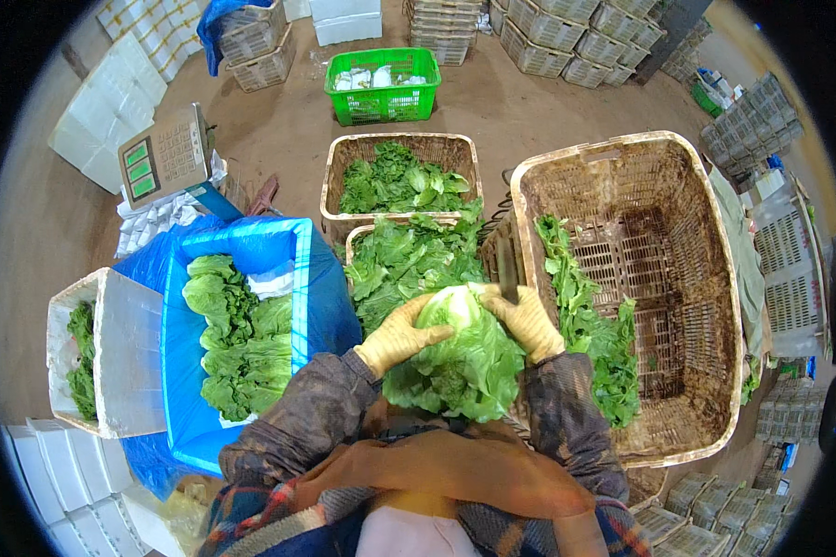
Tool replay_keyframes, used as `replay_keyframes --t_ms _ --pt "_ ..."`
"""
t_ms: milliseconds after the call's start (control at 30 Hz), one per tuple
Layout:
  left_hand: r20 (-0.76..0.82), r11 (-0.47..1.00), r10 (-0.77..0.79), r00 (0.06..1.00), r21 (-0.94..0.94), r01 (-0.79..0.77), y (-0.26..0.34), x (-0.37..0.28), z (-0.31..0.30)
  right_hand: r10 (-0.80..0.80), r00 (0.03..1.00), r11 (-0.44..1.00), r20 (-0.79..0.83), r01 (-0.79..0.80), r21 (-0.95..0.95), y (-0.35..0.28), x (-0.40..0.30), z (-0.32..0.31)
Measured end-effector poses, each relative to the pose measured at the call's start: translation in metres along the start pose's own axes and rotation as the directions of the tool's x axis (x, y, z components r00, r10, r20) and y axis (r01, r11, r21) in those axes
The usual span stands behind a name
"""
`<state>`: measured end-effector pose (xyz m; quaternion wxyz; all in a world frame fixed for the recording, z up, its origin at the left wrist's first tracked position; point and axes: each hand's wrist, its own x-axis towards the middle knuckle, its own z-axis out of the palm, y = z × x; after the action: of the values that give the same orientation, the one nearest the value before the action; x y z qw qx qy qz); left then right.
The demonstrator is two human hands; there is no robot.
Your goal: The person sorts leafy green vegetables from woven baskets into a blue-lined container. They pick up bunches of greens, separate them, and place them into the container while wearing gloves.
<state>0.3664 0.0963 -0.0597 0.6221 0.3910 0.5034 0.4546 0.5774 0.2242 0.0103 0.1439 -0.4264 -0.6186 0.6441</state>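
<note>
A head of leafy lettuce (460, 355) is held in front of my body, its pale stem end pointing away from me. My left hand (404, 331), in a yellowish glove, grips its left side with the thumb across the leaves. On the other side my gloved right hand (526, 322) has its fingers at the stem end. Under and beyond the lettuce, loose green leaves (411, 261) fill a plastic crate. To my left, a box lined with blue plastic (233, 233) contains several lettuce heads (244, 348) in rows, with white paper among them.
At right stands a large dirty crate (697, 278) with leaves (592, 334) along its near-left side. Beyond the leaf crate are another crate of greens (404, 177) and a green basket (383, 108). A scale (164, 157) and foam box (129, 355) stand left.
</note>
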Motion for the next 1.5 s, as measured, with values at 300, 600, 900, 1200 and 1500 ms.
replay_keyframes --t_ms 300,600,900,1200,1500 --pt "0.051 0.426 0.689 0.723 0.779 -0.461 0.112 -0.039 -0.049 -0.853 0.519 0.401 0.062 0.726 -0.559 -0.067 0.009 0.022" --pt "-0.186 0.951 0.267 0.946 -0.106 -0.289 0.080 -0.059 -0.088 -0.397 0.910 0.878 0.119 0.414 -0.238 -0.022 0.052 0.012" --pt "0.052 0.967 -0.246 0.968 0.077 0.242 0.103 0.019 -0.032 -0.053 0.927 0.265 0.371 -0.345 0.900 0.035 -0.029 0.017" --pt "-0.163 0.677 0.038 0.986 0.730 0.095 -0.034 0.107 -0.081 -0.121 0.939 0.461 0.323 -0.235 0.856 0.059 -0.021 -0.015" --pt "-0.691 0.953 0.300 0.658 0.184 -0.240 0.024 -0.063 0.034 -0.191 0.899 0.940 0.394 0.052 0.339 -0.035 0.062 0.095"
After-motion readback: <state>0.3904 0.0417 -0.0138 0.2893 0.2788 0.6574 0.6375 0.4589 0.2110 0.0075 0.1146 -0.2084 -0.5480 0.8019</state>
